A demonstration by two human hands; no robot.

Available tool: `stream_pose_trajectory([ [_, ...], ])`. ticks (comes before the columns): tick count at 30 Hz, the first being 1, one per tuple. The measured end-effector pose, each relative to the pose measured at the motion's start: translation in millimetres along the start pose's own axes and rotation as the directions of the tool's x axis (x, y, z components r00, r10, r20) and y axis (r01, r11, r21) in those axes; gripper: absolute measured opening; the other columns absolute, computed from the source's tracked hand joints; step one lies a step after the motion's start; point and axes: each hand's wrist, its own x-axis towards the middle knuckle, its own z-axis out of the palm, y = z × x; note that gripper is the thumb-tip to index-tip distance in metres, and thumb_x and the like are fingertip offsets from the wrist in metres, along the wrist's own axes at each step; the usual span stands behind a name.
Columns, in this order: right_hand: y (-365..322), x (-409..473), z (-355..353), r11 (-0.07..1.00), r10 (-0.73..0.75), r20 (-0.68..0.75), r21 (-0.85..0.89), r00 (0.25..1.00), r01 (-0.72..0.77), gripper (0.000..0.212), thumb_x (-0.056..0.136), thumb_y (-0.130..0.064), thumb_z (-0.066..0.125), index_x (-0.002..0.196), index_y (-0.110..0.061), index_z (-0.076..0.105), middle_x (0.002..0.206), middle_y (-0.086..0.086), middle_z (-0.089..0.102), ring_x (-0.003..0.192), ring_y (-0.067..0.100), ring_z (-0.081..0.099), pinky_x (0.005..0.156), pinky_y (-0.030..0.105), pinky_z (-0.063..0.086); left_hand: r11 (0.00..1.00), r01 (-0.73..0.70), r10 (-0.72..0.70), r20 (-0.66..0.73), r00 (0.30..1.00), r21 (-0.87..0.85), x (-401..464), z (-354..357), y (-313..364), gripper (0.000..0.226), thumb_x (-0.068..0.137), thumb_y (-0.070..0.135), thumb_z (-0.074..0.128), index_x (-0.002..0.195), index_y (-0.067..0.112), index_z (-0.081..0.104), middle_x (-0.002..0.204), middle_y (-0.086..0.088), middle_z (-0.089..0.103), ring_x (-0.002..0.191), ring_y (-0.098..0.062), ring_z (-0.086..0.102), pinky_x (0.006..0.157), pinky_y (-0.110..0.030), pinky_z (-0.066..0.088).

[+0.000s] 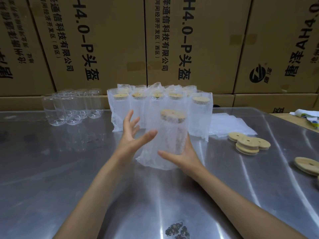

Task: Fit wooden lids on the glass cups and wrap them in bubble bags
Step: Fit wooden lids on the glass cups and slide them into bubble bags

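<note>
Two hands: over the desk (69, 169)
Right hand (185, 155): gripped bubble bag (165, 144) holding lidded cup
Left hand (133, 133): fingers spread, holding nothing
Behind: wrapped cups (200, 116)

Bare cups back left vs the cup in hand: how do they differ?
The bare glass cups have no lids and open mouths; the held cup carries a wooden lid. The bare cups are unwrapped and see-through; the held one sits inside a bubble bag. The bare cups stand untouched on the metal table; the right hand holds the held one, with the left hand open beside it. Both look upright.
</note>
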Motion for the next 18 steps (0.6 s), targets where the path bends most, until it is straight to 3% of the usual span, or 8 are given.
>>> stream_pose_trajectory([
  [3,-5.8,3.7,-10.4,0.998,-0.010,0.027,0.064,1.000,0.008,0.076,0.073,-0.005,0.081,0.135,-0.016,0.040,0.129,-0.004,0.056,0.112,-0.010,0.054,0.086,0.005,0.042,0.980,0.194,-0.198,0.156,0.968,0.043,-2.3,-5.5,-13.4,0.150,0.023,0.066,0.089,0.148,0.047,0.007,0.153,0.012,0.024,0.144,-0.011,0.021,0.116,-0.040,0.024],
  [5,-10.3,3.2,-14.3,0.994,-0.011,0.055,0.106,0.998,0.005,0.074,0.071,-0.002,0.082,0.133,-0.013,0.043,0.126,0.000,0.059,0.107,-0.008,0.058,0.082,0.007,0.045,0.969,0.231,-0.245,0.231,0.942,0.088,-5.9,-1.3,-22.2,0.145,0.033,0.052,0.093,0.150,0.040,0.009,0.151,0.011,0.031,0.141,-0.010,0.031,0.115,-0.039,0.029],
  [8,-12.9,2.0,-15.1,0.985,-0.014,0.110,0.170,0.994,-0.005,0.074,0.065,-0.009,0.076,0.133,-0.010,0.044,0.124,0.007,0.062,0.109,0.007,0.063,0.081,0.014,0.049,0.986,0.154,-0.167,0.250,0.954,0.070,-7.4,11.0,-32.7,0.103,0.054,0.026,0.091,0.141,0.024,0.036,0.131,0.006,0.060,0.118,-0.005,0.059,0.093,-0.022,0.049],
  [10,-12.7,2.3,-12.0,0.986,-0.007,0.129,0.167,0.992,-0.015,0.078,0.063,-0.011,0.077,0.132,-0.013,0.043,0.124,0.007,0.061,0.110,0.010,0.063,0.084,0.018,0.051,0.992,0.109,-0.119,0.206,0.971,0.059,-8.1,22.1,-35.9,0.070,0.063,0.010,0.087,0.124,0.019,0.054,0.114,0.002,0.070,0.104,-0.007,0.066,0.079,-0.016,0.051],
  [12,-10.7,3.6,-8.9,0.988,0.009,0.128,0.150,0.992,-0.028,0.083,0.061,-0.016,0.078,0.135,-0.017,0.040,0.126,0.004,0.060,0.115,0.011,0.060,0.092,0.022,0.051,0.996,0.037,-0.049,0.152,0.987,0.079,-8.0,32.3,-40.3,0.048,0.072,-0.002,0.080,0.114,0.014,0.063,0.102,0.004,0.074,0.098,-0.010,0.069,0.076,-0.015,0.051],
  [14,-6.7,6.2,-9.1,0.986,0.018,0.137,0.164,0.990,-0.040,0.077,0.065,-0.024,0.078,0.133,-0.026,0.042,0.126,-0.003,0.060,0.115,0.006,0.059,0.092,0.021,0.050,0.996,-0.022,0.013,0.100,0.995,0.090,-6.1,38.0,-43.7,0.044,0.073,-0.004,0.078,0.113,0.011,0.064,0.100,0.005,0.075,0.097,-0.008,0.069,0.076,-0.015,0.051],
  [16,-2.5,11.3,-11.2,0.975,0.046,0.116,0.211,0.992,-0.070,0.057,0.074,-0.039,0.069,0.125,-0.039,0.043,0.123,-0.019,0.058,0.109,-0.011,0.057,0.086,0.010,0.047,0.996,-0.038,0.034,0.049,0.998,0.081,0.1,39.8,-47.9,0.053,0.071,0.000,0.082,0.119,0.008,0.060,0.107,-0.002,0.073,0.102,-0.012,0.068,0.081,-0.020,0.053],
  [18,3.7,18.7,-16.5,0.965,0.105,-0.012,0.242,0.994,-0.099,0.041,0.081,-0.056,0.055,0.119,-0.042,0.044,0.119,-0.026,0.050,0.097,-0.027,0.050,0.078,-0.001,0.038,0.994,-0.034,0.035,-0.014,0.999,0.099,9.5,40.9,-54.1,0.064,0.067,0.006,0.086,0.123,0.008,0.056,0.116,-0.005,0.068,0.108,-0.015,0.064,0.091,-0.024,0.052],
])
